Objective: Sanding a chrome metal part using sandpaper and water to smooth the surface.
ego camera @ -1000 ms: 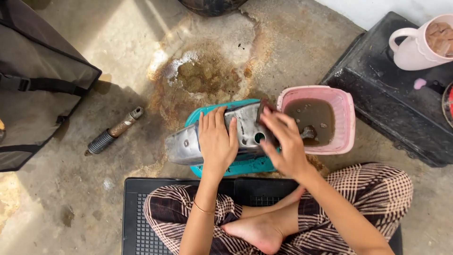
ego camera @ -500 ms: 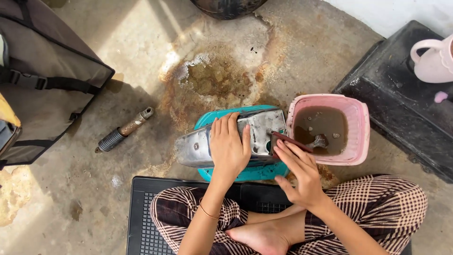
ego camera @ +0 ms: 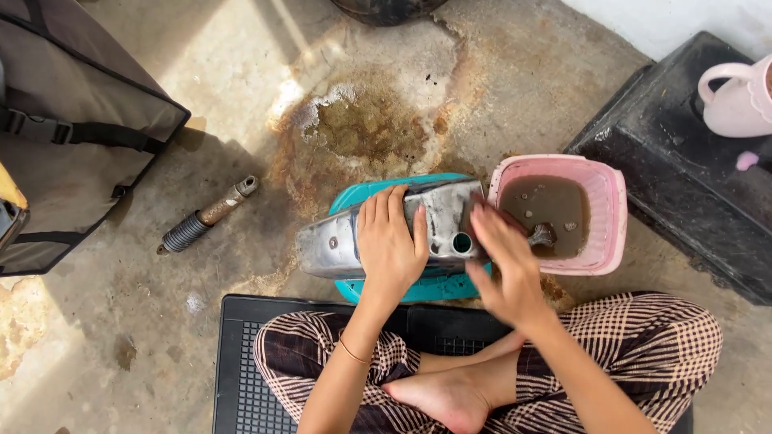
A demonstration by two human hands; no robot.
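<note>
Figure: washing a metal part over a basin, seen from your head camera. Your left hand (ego camera: 392,241) lies flat, palm down with fingers spread, across the chromed metal cover (ego camera: 434,229), pinning it rather than gripping it. The cover rests lengthwise on an overturned teal plastic tray (ego camera: 366,193) on the concrete floor (ego camera: 523,88), just in front of your crossed legs.

Your right hand (ego camera: 505,269) hovers at the cover's right end, beside its round hole. It is blurred, so you cannot tell how far its grip is closed, nor whether it has hold of anything. A small greyish object shows past its fingertips in the pink tub (ego camera: 613,213), which touches the tray's right side.

Judged from this, the step in hand is scrubbing or wetting the cover's right end. The next move would call for steady downward pressure from your left hand, since the curved, smooth shell could rock or slide on the hard tray.

Materials: the cover is dull, scuffed, rounded chrome with a small bolt hole near its left end. The tub is square, thin plastic, filled with murky brown water. The floor is rough and rust-stained. A black ribbed mat (ego camera: 241,370) lies beneath you.
</note>
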